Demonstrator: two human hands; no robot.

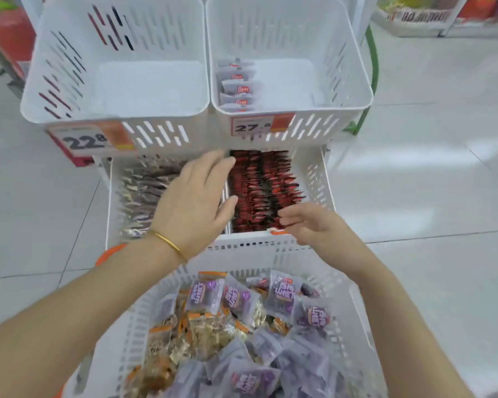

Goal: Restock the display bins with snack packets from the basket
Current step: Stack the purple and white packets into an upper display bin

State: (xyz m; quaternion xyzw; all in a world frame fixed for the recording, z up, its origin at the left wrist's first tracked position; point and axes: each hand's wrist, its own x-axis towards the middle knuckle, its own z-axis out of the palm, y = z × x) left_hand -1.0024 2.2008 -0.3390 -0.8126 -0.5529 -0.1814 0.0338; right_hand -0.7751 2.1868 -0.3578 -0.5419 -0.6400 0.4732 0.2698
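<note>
Fingers straight beside glossy red packets

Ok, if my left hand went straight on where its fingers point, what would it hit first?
Likely the red snack packets' far end; depth is unclear, so the left hand might meet the 27.5 bin's front wall instead.

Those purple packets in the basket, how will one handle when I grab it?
The purple packets look like small sealed film pouches, so they are probably light and floppy at the edges. Their glossy film may be slippery. They lie heaped loosely in the basket, so neighbours will likely shift.
</note>
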